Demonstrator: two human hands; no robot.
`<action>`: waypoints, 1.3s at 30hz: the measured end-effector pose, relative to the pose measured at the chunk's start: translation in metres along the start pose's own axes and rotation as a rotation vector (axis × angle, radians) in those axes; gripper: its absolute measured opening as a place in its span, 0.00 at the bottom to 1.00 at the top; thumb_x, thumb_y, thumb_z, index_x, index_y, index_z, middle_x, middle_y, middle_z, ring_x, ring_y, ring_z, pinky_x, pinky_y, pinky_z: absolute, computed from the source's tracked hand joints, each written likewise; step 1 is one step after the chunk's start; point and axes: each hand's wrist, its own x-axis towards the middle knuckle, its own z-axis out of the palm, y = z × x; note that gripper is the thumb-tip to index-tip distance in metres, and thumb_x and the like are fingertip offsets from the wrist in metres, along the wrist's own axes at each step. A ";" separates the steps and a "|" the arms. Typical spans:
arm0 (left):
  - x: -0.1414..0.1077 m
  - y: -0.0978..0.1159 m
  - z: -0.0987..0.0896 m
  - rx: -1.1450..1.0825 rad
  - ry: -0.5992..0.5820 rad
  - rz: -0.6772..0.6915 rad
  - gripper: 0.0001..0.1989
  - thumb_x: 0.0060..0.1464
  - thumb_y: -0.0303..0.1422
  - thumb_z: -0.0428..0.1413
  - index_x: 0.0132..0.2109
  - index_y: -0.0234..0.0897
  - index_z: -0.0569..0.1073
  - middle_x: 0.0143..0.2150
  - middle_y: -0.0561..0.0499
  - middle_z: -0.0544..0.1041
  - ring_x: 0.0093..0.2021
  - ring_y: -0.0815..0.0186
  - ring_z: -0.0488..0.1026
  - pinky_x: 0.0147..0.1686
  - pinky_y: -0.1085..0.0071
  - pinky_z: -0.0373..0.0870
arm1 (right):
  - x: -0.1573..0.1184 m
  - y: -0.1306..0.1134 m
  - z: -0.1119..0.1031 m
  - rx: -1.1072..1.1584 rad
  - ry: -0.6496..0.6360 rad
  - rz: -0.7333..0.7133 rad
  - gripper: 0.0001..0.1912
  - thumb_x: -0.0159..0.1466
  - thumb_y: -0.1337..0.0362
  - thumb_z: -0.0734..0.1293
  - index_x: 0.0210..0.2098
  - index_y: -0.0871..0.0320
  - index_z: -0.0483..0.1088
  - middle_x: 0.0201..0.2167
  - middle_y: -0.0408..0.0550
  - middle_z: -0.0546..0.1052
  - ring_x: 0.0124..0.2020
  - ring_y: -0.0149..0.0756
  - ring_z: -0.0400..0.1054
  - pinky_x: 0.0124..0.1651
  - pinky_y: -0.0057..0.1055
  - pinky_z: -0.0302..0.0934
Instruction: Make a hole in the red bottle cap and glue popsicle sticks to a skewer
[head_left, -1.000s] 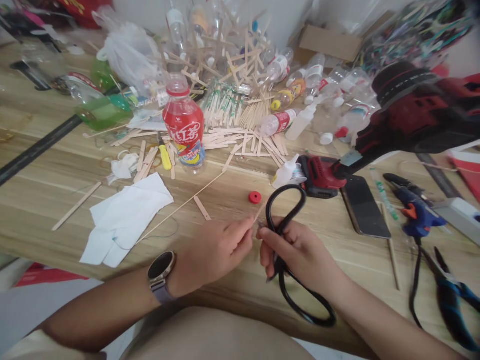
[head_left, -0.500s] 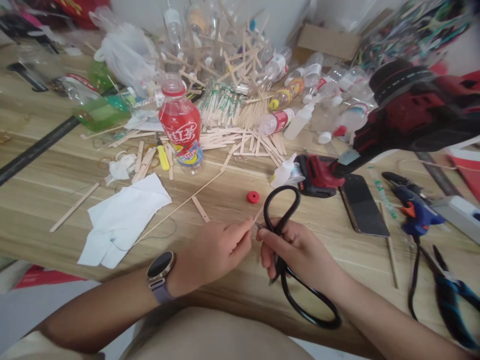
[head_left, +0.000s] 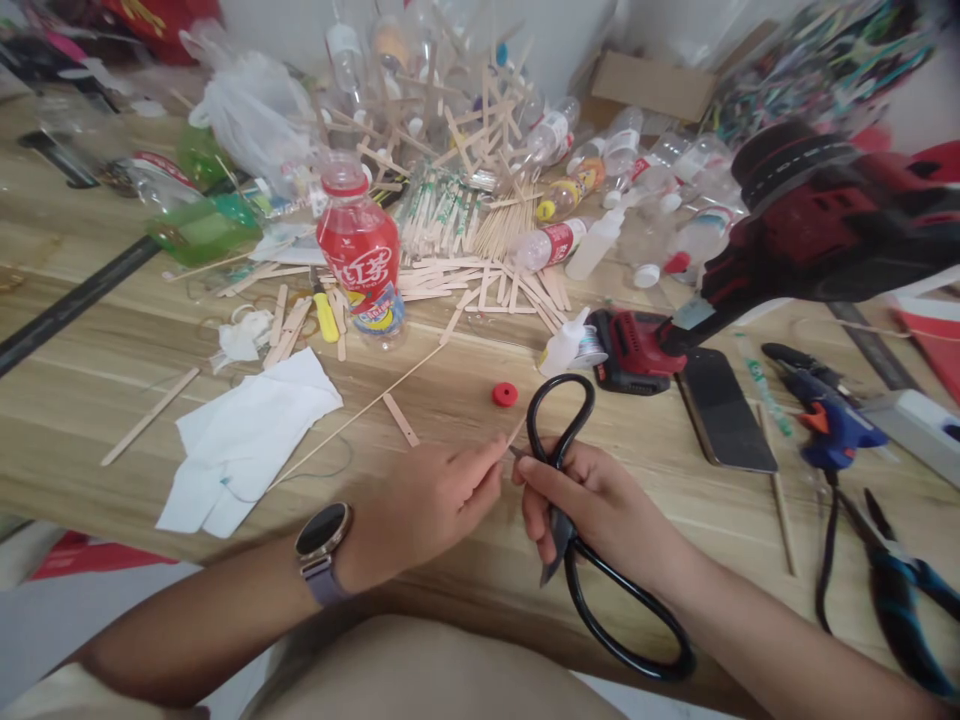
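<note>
1. Left hand (head_left: 450, 490), at 9 o'clock from the spot where both hands meet: thumb and forefinger pinch closely on a stick (head_left: 516, 432), the other fingers curled in.
2. The stick sits at that spot, its tip pointing to 1 o'clock; the fingers hide its lower end. It is thin, pale wood and should be light, stiff, little prone to slip, but easy to snap. A pinch low on it, close to the work, looks safest.
3. Scissors (head_left: 559, 540), reaching from that spot towards 4 o'clock: black loops, blades spread, one pointing to 7 o'clock, the other apparently beside the stick; I cannot tell whether they touch. They should be rigid and heavier than the stick, with smooth loops; the middle, clear of the edges, gives the surest hold.
4. Right hand (head_left: 592, 490), at 3 o'clock: fingers wrap round the scissors' middle, thumb laid along them, the loops jutting past the grip.
5. Table (head_left: 637, 430): pale, smooth-looking wood, crowded. Bar (head_left: 75, 302) at 10 o'clock, paper (head_left: 255, 440) at 9, red bottle (head_left: 360, 250) upright at 11, red disc (head_left: 505, 395) at 12, power tool (head_left: 637, 350) at 2, phone (head_left: 727, 410) at 3, pliers (head_left: 896, 600) towards 4.
6. Room: bag (head_left: 255, 110) at 11 o'clock, heaped bottles (head_left: 555, 245) from 12 to 1, box (head_left: 652, 85) at 1, pale wall (head_left: 285, 25) behind.
</note>
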 end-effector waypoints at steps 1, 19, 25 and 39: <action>0.000 0.001 -0.001 -0.023 -0.015 -0.018 0.15 0.64 0.29 0.44 0.50 0.32 0.73 0.30 0.49 0.80 0.27 0.65 0.76 0.26 0.72 0.64 | -0.001 0.002 -0.001 -0.106 0.046 -0.060 0.23 0.70 0.55 0.54 0.23 0.58 0.62 0.15 0.42 0.71 0.14 0.28 0.67 0.18 0.23 0.59; 0.000 0.006 -0.002 -0.027 0.004 -0.049 0.13 0.64 0.30 0.45 0.36 0.35 0.72 0.27 0.51 0.78 0.25 0.67 0.73 0.25 0.72 0.58 | -0.003 0.008 0.000 -0.391 0.134 -0.280 0.20 0.72 0.59 0.52 0.26 0.58 0.62 0.17 0.42 0.73 0.15 0.29 0.68 0.19 0.23 0.61; 0.003 0.008 -0.007 -0.149 -0.073 -0.127 0.12 0.63 0.30 0.47 0.33 0.35 0.72 0.26 0.52 0.77 0.25 0.68 0.72 0.25 0.73 0.59 | -0.002 0.021 -0.013 -1.048 0.369 -0.766 0.17 0.70 0.66 0.54 0.37 0.64 0.73 0.24 0.52 0.77 0.22 0.36 0.71 0.21 0.28 0.59; 0.002 0.006 -0.008 -0.153 -0.001 -0.045 0.13 0.65 0.31 0.46 0.35 0.35 0.73 0.26 0.52 0.78 0.25 0.68 0.73 0.26 0.73 0.62 | -0.003 0.009 -0.012 -1.188 0.397 -0.853 0.18 0.69 0.71 0.52 0.35 0.64 0.72 0.21 0.49 0.76 0.20 0.35 0.70 0.20 0.29 0.59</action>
